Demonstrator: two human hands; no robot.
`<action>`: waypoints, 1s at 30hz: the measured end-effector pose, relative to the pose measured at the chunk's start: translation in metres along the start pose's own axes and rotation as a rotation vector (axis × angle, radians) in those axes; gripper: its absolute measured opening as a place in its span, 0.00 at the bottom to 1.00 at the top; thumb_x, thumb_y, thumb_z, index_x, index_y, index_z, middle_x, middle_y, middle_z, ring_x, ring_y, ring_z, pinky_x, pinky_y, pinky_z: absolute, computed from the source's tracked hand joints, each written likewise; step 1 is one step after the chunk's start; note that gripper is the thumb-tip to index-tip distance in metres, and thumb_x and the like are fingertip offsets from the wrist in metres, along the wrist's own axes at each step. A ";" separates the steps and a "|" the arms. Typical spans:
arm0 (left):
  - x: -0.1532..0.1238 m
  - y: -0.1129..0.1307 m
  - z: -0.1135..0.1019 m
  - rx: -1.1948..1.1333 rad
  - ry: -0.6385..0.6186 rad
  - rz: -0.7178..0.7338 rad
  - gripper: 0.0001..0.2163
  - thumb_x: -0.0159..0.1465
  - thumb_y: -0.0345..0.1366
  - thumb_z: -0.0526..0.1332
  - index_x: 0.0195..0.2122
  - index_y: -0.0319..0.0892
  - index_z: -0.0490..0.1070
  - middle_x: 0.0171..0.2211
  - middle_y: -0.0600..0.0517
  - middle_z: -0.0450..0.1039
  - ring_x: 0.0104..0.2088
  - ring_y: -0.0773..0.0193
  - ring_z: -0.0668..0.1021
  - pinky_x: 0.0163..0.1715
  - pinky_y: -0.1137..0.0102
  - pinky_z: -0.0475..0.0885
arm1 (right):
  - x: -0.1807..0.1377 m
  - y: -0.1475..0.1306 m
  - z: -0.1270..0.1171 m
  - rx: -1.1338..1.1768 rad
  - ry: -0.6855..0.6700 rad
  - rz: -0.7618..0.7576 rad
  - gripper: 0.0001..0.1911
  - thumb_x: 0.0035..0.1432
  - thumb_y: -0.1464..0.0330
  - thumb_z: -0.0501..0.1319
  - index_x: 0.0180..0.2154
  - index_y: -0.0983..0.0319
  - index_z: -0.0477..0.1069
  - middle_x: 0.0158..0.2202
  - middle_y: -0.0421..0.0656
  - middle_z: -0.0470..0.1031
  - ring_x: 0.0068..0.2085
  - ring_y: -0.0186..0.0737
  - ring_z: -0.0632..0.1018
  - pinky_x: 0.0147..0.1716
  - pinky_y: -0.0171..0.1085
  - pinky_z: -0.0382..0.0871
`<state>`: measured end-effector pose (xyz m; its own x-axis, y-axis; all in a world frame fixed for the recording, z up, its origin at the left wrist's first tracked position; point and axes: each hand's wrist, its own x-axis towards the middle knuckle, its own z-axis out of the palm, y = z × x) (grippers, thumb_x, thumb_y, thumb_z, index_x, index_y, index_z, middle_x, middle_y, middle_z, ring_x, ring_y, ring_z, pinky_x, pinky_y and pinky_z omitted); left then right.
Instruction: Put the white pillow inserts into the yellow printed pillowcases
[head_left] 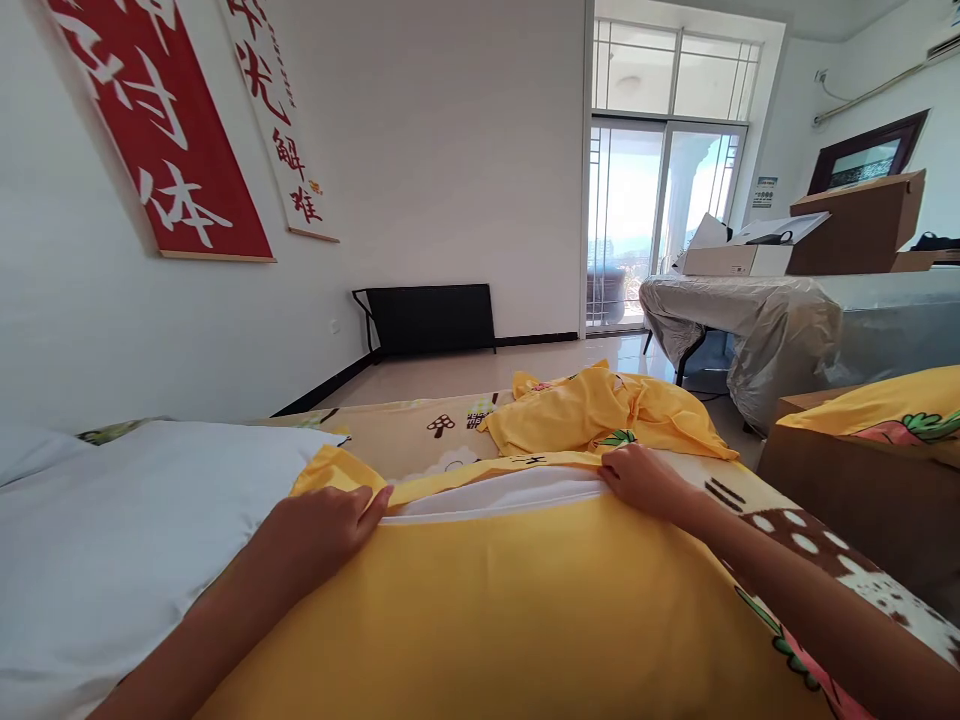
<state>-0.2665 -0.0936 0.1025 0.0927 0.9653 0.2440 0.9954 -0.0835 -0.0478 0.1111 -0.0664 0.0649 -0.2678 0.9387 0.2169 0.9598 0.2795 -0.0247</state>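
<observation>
A yellow pillowcase (495,600) fills the near middle of the view, with a white pillow (502,495) showing through its long slit of an opening. At the left end of that opening, my left hand (337,515) is closed on the pillowcase edge, thumb on top. My right hand (643,480) grips the edge at the right end, fingers curled over the cloth. The far rim of the opening stretches between both hands. Most of the pillow is hidden inside the case.
White pillows (142,520) lie at left on a patterned blanket (405,430). Crumpled yellow cloth (600,405) lies beyond my hands. A cardboard box (862,490) topped with yellow fabric stands right, before a plastic-covered table (750,300). A black folded frame (431,318) leans on the wall.
</observation>
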 end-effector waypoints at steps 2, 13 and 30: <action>-0.004 -0.002 0.021 -0.037 -0.060 0.043 0.23 0.65 0.49 0.40 0.29 0.43 0.70 0.25 0.48 0.74 0.27 0.55 0.76 0.27 0.65 0.65 | 0.002 -0.001 0.019 0.046 -0.013 -0.034 0.15 0.62 0.70 0.50 0.30 0.64 0.74 0.33 0.49 0.78 0.34 0.41 0.77 0.28 0.34 0.57; 0.016 0.176 -0.003 -0.128 -0.027 1.039 0.15 0.65 0.42 0.49 0.39 0.37 0.70 0.38 0.42 0.75 0.41 0.54 0.76 0.43 0.61 0.71 | 0.045 -0.025 -0.006 -0.088 -0.042 -0.095 0.11 0.52 0.77 0.54 0.31 0.65 0.76 0.40 0.53 0.75 0.39 0.46 0.76 0.31 0.36 0.60; 0.045 0.208 0.092 -0.461 -0.436 0.803 0.21 0.67 0.48 0.42 0.54 0.45 0.63 0.44 0.46 0.75 0.42 0.54 0.77 0.43 0.61 0.69 | 0.012 0.026 0.038 0.215 0.276 0.225 0.10 0.56 0.74 0.51 0.36 0.59 0.69 0.39 0.44 0.76 0.36 0.40 0.74 0.27 0.34 0.51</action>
<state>-0.0577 -0.0451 0.0143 0.8107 0.5807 -0.0743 0.5653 -0.7434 0.3575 0.1298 -0.0405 0.0301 0.0074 0.9003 0.4353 0.9447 0.1364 -0.2983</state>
